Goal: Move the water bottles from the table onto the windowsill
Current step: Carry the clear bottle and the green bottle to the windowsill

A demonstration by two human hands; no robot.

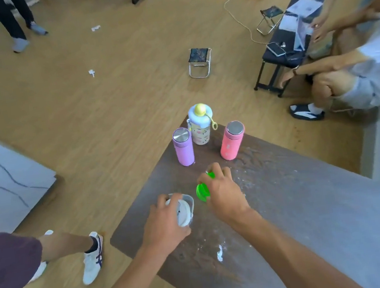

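Your left hand [164, 222] wraps its fingers around a clear white-lidded bottle [183, 208]; your right hand [223, 191] grips a green-capped bottle [202, 191]. Both rest on the dark, white-stained wooden table [290, 215]. Purple [183, 147], patterned [201, 124] and pink [232, 140] bottles stand near its corner, above light wooden flooring [106, 106].

Green-lidded bottle [202, 191]: body hidden under the right hand [224, 193], only the lid peeks out.
White-lidded bottle [183, 211]: body covered by the left hand [163, 224].
Table [315, 224]: cut by the bottom edge.
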